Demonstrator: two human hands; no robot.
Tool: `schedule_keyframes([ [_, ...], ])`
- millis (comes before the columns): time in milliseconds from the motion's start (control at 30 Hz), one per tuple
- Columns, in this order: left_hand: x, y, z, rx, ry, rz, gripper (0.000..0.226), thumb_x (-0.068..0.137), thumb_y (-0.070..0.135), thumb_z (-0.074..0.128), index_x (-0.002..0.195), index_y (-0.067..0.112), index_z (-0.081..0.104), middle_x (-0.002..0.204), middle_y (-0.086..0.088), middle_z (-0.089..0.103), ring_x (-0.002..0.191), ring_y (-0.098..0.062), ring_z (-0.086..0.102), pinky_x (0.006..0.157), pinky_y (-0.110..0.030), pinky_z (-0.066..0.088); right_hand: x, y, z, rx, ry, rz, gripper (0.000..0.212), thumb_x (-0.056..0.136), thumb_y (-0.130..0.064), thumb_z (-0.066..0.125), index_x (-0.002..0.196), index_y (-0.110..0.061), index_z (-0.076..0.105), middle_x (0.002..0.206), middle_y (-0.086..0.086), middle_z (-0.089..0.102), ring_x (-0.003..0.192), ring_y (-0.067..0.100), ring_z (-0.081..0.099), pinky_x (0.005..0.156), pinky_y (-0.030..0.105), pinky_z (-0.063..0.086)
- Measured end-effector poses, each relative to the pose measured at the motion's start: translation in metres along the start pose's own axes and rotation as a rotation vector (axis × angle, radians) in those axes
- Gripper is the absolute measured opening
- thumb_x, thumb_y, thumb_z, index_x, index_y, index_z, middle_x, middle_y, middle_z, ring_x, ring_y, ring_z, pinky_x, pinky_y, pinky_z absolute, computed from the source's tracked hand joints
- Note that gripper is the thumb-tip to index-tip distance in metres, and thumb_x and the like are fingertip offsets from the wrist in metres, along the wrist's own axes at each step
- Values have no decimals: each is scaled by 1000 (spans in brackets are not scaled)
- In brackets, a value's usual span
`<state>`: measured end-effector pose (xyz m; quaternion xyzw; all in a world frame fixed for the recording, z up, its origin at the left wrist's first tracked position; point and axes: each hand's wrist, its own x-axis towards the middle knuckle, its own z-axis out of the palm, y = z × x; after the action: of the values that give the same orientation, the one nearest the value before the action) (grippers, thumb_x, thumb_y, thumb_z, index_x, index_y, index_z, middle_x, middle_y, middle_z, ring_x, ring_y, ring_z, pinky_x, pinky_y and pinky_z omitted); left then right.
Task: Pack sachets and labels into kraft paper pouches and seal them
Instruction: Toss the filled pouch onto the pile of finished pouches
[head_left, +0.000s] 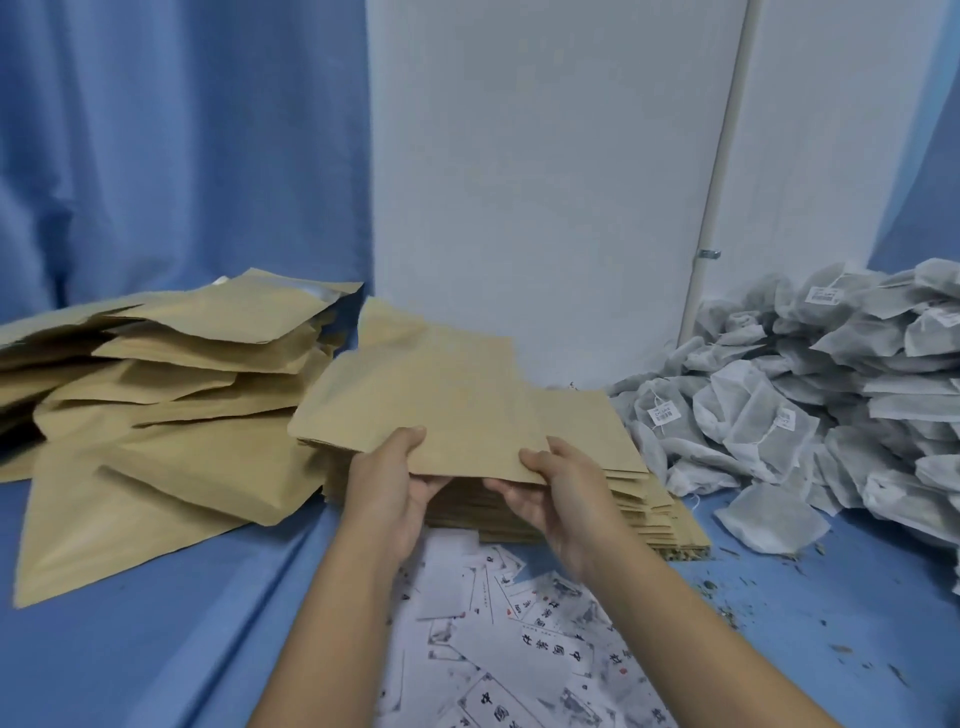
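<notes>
A flat kraft paper pouch (415, 395) is lifted just above a tall stack of empty pouches (613, 499) in the middle. My left hand (387, 483) pinches its near edge on the left, thumb on top. My right hand (558, 483) pinches the same edge on the right. White printed labels (519, 639) lie scattered on the blue surface beneath my forearms. A heap of grey-white mesh sachets (810, 410) with small tags fills the right side.
A loose pile of bulging kraft pouches (171, 395) lies at the left. Blue cloth (156, 649) covers the work surface and hangs behind. A white wall with a pipe (719, 171) stands at the back. Dry herb crumbs (727, 597) dot the right front.
</notes>
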<state>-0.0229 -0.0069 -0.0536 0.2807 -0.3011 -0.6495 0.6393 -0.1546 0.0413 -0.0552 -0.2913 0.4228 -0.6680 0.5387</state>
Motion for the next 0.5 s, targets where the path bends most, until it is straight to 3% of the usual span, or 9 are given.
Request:
schedule_keyframes([
  [100,17,38,-7,-46,31,68,16,92,0,51,105,3,59,100,-12,67,90,-24,65,59,-34,59,17,-2,44,-32,-54,-11,21,97,-3,47,116,-12,49,93,11,64,43,13,61,32,13,38],
  [233,54,104,-26,-24,106,203,25,92,6,56,117,5,54,101,-8,67,88,-22,66,63,-38,58,55,-3,124,48,-183,16,22,98,2,41,116,-8,49,88,12,57,36,10,56,34,10,39],
  [300,78,134,-40,60,176,235,23,93,14,58,114,7,55,93,-6,69,76,-19,67,55,-33,57,77,-2,164,71,-213,24,28,99,4,39,123,-7,48,89,13,56,36,9,55,35,10,40],
  [400,111,164,-60,277,276,184,20,96,28,52,89,9,53,48,0,64,38,-8,58,36,-15,45,107,5,215,79,-230,39,27,99,3,36,122,-6,48,86,12,57,40,12,57,36,12,40],
  [500,140,175,-80,192,259,97,8,102,16,38,102,10,43,51,-7,60,30,-5,51,33,-12,38,130,19,251,69,-223,83,26,100,2,37,123,-3,47,87,13,59,51,15,61,47,14,49],
])
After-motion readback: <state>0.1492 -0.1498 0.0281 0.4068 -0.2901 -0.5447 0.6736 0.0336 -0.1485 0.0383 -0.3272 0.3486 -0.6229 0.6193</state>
